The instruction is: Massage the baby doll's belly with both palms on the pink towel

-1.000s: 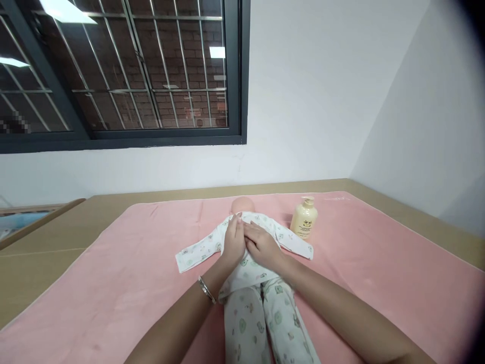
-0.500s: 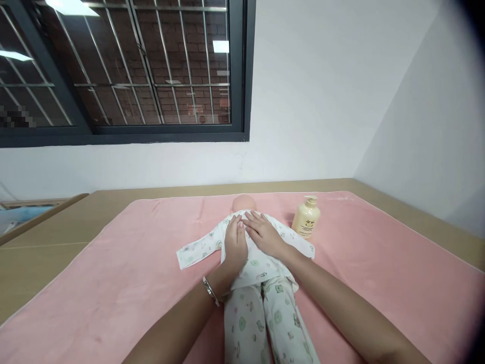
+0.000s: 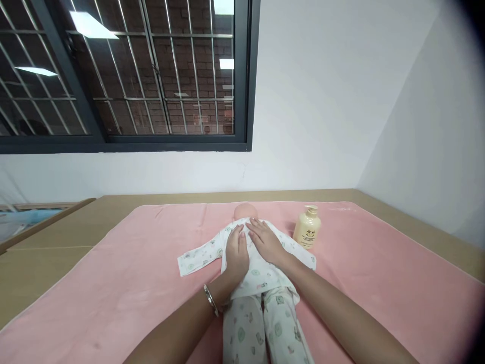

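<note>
A bald baby doll (image 3: 245, 211) lies stretched out in front of me, its head toward the wall. It wears a white printed top (image 3: 257, 273) and matching trousers (image 3: 246, 328). On the left of the upper body rests my left hand (image 3: 237, 253), fingers extended and close together, a silver bangle (image 3: 210, 300) at the wrist. My right hand (image 3: 267, 243) lies flat on the right side, fingers stretched toward the neck. Neither hand grips anything. The doll's face is out of sight, and its hands do not show beyond the sleeves.
A pale yellow pump bottle (image 3: 307, 227) stands upright just right of the doll's right-hand sleeve. Pink sheeting (image 3: 144, 283) covers the tan padded surface (image 3: 49, 273). Behind rise a white wall (image 3: 310, 101) and a dark-framed barred window (image 3: 248, 76).
My view has tilted up slightly, so everything sits lower. The fingertips of my two hands have moved a little apart on the doll's top. The bottle and doll stay in place.
</note>
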